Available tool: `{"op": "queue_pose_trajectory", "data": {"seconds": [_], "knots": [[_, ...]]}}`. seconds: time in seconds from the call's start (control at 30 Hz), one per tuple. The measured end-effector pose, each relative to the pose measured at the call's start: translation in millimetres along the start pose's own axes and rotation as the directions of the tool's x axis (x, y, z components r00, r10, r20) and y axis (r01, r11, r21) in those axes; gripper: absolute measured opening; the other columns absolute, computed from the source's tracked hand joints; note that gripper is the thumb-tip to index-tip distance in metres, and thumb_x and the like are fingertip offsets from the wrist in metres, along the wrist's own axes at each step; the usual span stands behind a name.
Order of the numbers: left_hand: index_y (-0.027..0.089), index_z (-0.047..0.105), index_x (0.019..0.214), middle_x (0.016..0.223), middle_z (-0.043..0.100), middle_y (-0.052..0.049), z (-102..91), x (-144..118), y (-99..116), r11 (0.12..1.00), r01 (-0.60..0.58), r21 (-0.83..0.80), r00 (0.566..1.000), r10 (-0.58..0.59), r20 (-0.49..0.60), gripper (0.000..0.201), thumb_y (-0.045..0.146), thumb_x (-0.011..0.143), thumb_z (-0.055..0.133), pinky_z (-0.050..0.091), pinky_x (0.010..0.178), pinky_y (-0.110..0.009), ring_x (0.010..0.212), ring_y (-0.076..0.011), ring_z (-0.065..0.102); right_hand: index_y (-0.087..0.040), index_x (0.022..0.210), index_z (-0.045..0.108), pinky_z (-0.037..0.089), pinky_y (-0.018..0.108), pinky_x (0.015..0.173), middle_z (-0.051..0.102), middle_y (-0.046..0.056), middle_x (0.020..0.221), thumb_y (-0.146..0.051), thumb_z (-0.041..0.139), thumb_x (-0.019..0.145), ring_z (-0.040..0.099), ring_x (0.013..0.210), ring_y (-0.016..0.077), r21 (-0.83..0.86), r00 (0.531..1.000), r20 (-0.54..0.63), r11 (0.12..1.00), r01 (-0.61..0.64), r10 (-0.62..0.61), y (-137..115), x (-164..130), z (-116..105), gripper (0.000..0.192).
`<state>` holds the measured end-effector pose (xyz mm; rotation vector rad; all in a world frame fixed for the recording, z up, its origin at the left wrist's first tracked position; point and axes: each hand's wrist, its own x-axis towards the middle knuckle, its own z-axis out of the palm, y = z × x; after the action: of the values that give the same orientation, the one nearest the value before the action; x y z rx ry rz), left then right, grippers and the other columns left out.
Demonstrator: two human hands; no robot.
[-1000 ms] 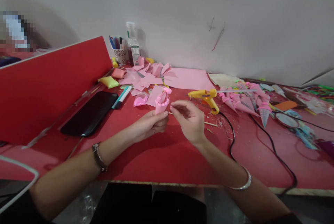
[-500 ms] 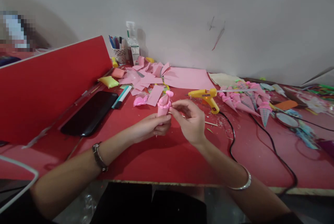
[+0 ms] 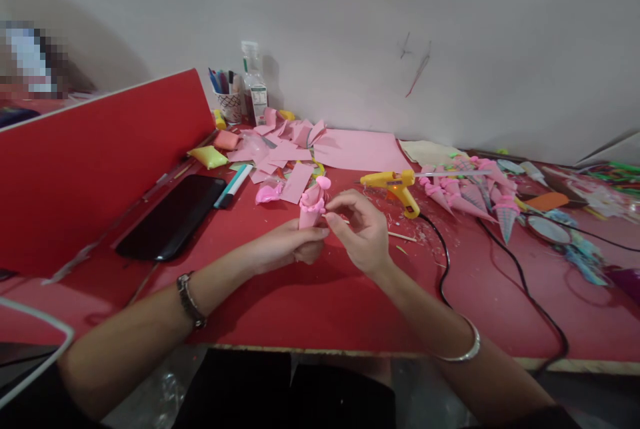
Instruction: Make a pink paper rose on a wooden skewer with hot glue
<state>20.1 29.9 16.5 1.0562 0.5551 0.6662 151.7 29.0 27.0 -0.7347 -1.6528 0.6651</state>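
Both hands meet over the middle of the red desk (image 3: 320, 296). The left hand (image 3: 295, 242) is curled around the lower end of a small pink paper cone (image 3: 311, 206), holding it upright, with the pink frill and a round pink blob on top. The right hand (image 3: 360, 226) sits just beside it, fingers bent inward, thumb and forefinger drawn together at the cone's side; whether they pinch the cone itself or only touch it is too small to tell. A thin stick (image 3: 403, 236) lies on the desk just right of that hand.

A watch (image 3: 189, 299) sits on the left wrist, a silver bangle (image 3: 463, 351) on the right.

To the right of the hands, a yellow glue gun (image 3: 395, 186) rests on the desk, its black cord (image 3: 445, 269) trailing toward the near edge. Beyond it lies a cluster of finished cones (image 3: 470, 192), pink and patterned, tips pointing every way.

Behind the hands, pink paper scraps (image 3: 285, 149) are heaped beside a large pink sheet (image 3: 360, 149). To the left lies a black phone (image 3: 173, 216), with a marker (image 3: 234, 186) just beside it. At the back wall stand a cup of pens (image 3: 227, 99) and a clear bottle (image 3: 254, 86). A red divider panel (image 3: 100, 162) rises on the left side.
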Motion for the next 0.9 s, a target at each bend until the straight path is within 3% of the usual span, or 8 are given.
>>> {"op": "queue_pose_trajectory", "data": {"seconds": [0.3,0.63,0.8,0.9], "knots": [[0.019,0.030,0.047,0.040,0.024,0.008,0.0,-1.0,0.6,0.996,0.060,0.067,0.998,-0.060,-0.006,0.033,0.027,0.072,0.050,0.012,0.037,-0.021,0.037,-0.0032,0.018,-0.020,0.067,0.051,0.046,0.022,0.058,0.053,-0.004,0.064,-0.018,0.056,0.072,0.051,0.061,0.0078,0.015,0.999,0.010,0.998,-0.053,0.053,0.0,0.0,1.0,0.007],[0.019,0.033,0.047,0.039,0.026,0.007,-0.3,-0.7,-2.3,0.992,0.007,0.128,1.000,-0.010,0.020,0.029,0.022,0.068,0.053,0.012,0.037,-0.022,0.037,-0.0035,0.020,-0.019,0.065,0.049,0.044,0.023,0.055,0.052,-0.003,0.062,-0.022,0.057,0.071,0.049,0.058,0.0083,-0.050,0.999,0.025,0.998,-0.034,0.035,-1.7,-2.1,2.1,0.010],[0.019,0.031,0.047,0.039,0.025,0.008,0.4,-0.9,0.9,0.995,-0.013,0.098,0.996,0.005,0.088,0.030,0.026,0.070,0.050,0.013,0.037,-0.022,0.036,-0.0034,0.018,-0.020,0.065,0.045,0.042,0.022,0.054,0.047,-0.003,0.060,-0.023,0.049,0.076,0.046,0.057,0.0082,-0.008,1.000,-0.006,1.000,0.004,-0.004,0.5,-2.4,0.6,0.012],[0.019,0.031,0.046,0.038,0.024,0.008,0.7,-1.8,2.6,0.998,-0.035,0.050,0.997,0.031,0.074,0.030,0.025,0.071,0.046,0.014,0.037,-0.020,0.035,-0.0031,0.017,-0.020,0.072,0.046,0.043,0.022,0.058,0.047,-0.003,0.066,-0.026,0.049,0.076,0.047,0.061,0.0085,0.039,0.999,0.016,0.998,-0.043,0.043,5.7,-3.0,0.8,0.008]]}}
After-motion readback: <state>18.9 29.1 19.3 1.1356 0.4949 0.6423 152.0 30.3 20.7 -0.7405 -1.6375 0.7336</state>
